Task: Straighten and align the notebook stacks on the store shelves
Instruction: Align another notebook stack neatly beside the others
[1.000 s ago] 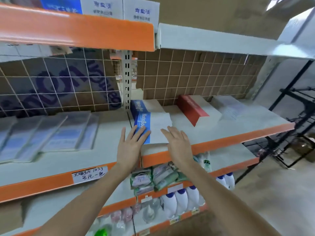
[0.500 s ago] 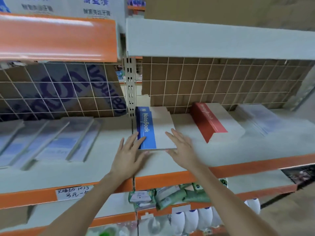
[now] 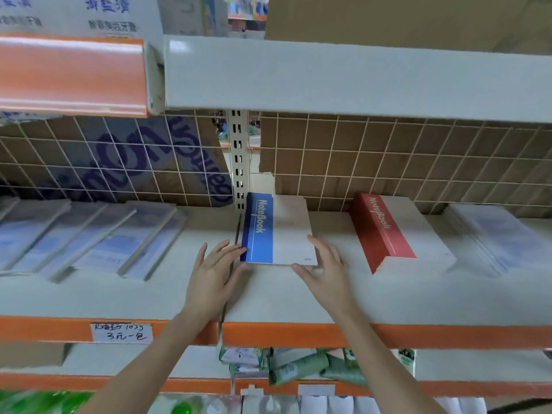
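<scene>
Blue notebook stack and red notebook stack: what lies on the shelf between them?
In the head view, only bare grey shelf lies between the blue notebook stack and the red notebook stack, apart from the right hand at the blue stack's near right corner.

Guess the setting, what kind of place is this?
Most likely a retail store aisle: orange-edged shelf tiers, a handwritten price tag, and stacked stock like the blue notebook stack and red notebook stack.

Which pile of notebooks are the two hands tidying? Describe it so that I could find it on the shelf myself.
Find the pale slotted upright post at the back of the orange-edged shelf. Just right of its foot lies the blue notebook stack, with the left hand and the right hand at its near corners. Its spine band is blue; the red notebook stack further right is red-banded and thicker.
</scene>
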A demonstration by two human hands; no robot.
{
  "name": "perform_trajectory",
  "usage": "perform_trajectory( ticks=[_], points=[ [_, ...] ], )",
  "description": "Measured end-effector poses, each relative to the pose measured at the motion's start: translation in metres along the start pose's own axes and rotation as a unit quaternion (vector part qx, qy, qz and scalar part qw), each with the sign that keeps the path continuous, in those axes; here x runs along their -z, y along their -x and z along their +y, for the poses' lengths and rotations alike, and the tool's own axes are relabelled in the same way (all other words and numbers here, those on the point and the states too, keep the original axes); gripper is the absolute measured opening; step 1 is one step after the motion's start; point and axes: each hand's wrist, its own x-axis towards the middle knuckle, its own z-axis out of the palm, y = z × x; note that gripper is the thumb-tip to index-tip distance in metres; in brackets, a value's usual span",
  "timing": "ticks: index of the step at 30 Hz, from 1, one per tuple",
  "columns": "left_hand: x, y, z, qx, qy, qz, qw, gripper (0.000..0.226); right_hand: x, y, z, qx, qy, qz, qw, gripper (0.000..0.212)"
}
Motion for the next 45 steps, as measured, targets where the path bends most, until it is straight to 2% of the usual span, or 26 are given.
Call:
perform_trajectory(
  ticks=[2,6,8,15,20,24,29,37,41,45],
  points=[
    [-0.001,-0.001,-0.001,-0.002,0.001,0.007,1.000,0.055,0.002,-0.002,0.001,-0.004,-0.003,0.012,1.000,0.058],
    [-0.007,-0.003,-0.007,-0.005,0.005,0.032,0.999,0.029,0.003,-0.003,-0.001,0.022,0.016,0.018,0.999,0.052],
    [-0.009,-0.005,-0.010,0.010,0.013,0.043,0.999,0.024,0.003,-0.003,-0.003,0.033,0.023,0.017,0.999,0.047],
    [-0.013,-0.006,-0.013,0.023,0.034,0.015,0.999,0.031,0.003,-0.003,-0.006,0.034,0.062,0.008,0.997,0.042],
    [-0.013,-0.006,-0.012,0.016,0.007,0.032,0.999,0.031,0.003,-0.002,-0.008,0.037,0.064,0.027,0.997,0.043],
    [-0.010,-0.005,-0.010,0.027,-0.008,0.035,0.999,0.048,0.003,-0.001,-0.008,0.032,0.048,0.044,0.997,0.039],
    [-0.014,-0.007,-0.012,0.021,-0.010,0.065,0.998,0.023,0.003,-0.003,-0.007,0.030,0.051,0.041,0.997,0.037],
    [-0.015,-0.009,-0.012,0.017,-0.033,0.054,0.998,0.022,0.000,-0.004,-0.002,0.039,0.073,0.031,0.996,0.036],
    [-0.011,-0.008,-0.007,0.028,-0.024,0.037,0.999,0.048,-0.002,-0.005,0.001,0.037,0.076,0.029,0.996,0.038],
    [-0.006,-0.006,-0.007,0.016,-0.062,0.037,0.997,0.034,0.000,-0.001,-0.002,0.049,0.114,0.039,0.992,0.049]
  ],
)
